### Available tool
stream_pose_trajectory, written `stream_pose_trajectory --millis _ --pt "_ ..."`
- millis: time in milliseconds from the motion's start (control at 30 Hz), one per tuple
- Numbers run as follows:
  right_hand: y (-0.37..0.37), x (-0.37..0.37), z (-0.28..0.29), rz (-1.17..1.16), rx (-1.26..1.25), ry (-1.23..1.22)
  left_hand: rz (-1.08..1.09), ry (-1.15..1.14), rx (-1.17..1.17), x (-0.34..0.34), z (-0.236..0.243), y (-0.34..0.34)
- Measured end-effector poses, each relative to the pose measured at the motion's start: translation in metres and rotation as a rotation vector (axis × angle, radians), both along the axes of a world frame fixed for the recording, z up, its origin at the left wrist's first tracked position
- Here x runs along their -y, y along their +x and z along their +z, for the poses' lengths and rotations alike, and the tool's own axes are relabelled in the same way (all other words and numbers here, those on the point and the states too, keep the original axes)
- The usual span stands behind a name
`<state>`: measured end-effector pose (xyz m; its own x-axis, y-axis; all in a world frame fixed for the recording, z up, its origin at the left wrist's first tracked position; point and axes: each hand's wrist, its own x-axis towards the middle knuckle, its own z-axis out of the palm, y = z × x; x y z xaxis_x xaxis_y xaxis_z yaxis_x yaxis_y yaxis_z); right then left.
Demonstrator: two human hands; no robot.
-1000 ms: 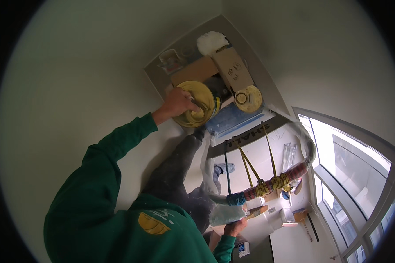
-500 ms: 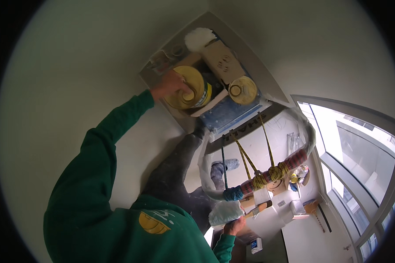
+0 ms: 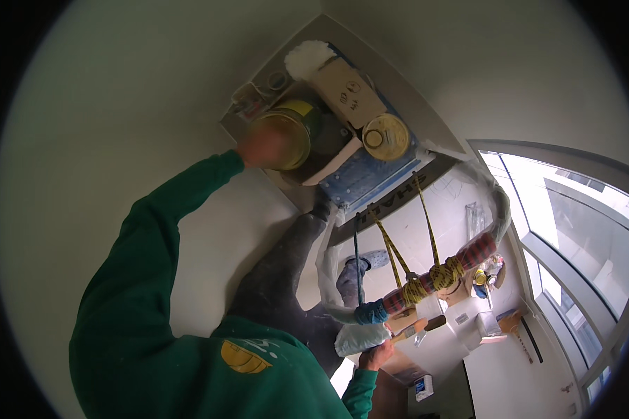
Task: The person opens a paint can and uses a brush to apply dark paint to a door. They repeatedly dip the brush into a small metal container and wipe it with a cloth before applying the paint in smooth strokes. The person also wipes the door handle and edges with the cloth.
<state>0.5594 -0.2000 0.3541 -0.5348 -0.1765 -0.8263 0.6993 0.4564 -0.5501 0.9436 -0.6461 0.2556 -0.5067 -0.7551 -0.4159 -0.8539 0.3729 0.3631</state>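
My left hand [image 3: 267, 142], smeared by motion, is at the top of a yellow-gold round tin [image 3: 297, 155]. The tin leans in an open cardboard box [image 3: 330, 162], and its yellow and dark side shows at the upper right. How the left fingers lie cannot be made out. Low in the view, my right hand [image 3: 376, 356] is closed around a brush [image 3: 416, 328] with a wooden handle and a dark end. Against that hand rests a white plastic-wrapped bundle [image 3: 361, 339], its contents hidden.
A second gold tin [image 3: 386, 137] stands right of the box flap on a blue board [image 3: 356, 178]. White fluffy material [image 3: 309, 59] and a tape roll [image 3: 277, 80] lie behind. A red-striped bar [image 3: 437, 277] wound with yellow and blue rope crosses before me. Windows [image 3: 566, 230] line the right.
The tin under my left hand has turned and tilted, so its coloured side now faces up and right. My left hand has shifted slightly left; my right hand stays on the brush.
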Motion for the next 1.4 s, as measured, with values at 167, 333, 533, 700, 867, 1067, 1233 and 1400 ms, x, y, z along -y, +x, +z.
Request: stream_pose_trajectory --millis 167,333,533,700,867,1067,1233,1400 --pt "0.000 -0.003 -0.006 -0.024 0.030 0.008 -0.174 0.044 -0.049 0.002 -0.037 -0.002" --pt "0.002 -0.005 -0.007 -0.024 -0.007 0.041 -0.268 0.141 0.071 0.009 -0.076 -0.026" --pt "0.000 -0.010 0.001 0.267 -0.251 0.146 -0.282 0.167 0.148 0.004 -0.144 -0.037" --pt "0.003 -0.023 -0.010 -0.073 -0.132 0.137 -0.508 0.284 0.321 0.018 -0.196 -0.040" --pt "-0.003 -0.029 -0.013 -0.088 -0.104 0.237 -0.246 0.330 0.311 0.008 -0.237 -0.035" --pt "0.003 -0.026 -0.013 -0.325 -0.071 0.135 -0.315 0.156 0.229 -0.004 -0.219 -0.038" --pt "-0.002 -0.020 -0.007 -0.385 -0.022 0.053 -0.358 0.021 0.132 -0.015 -0.215 -0.024" --pt "0.001 -0.034 -0.014 -0.412 -0.021 0.057 -0.326 0.122 0.305 -0.018 -0.189 -0.051"
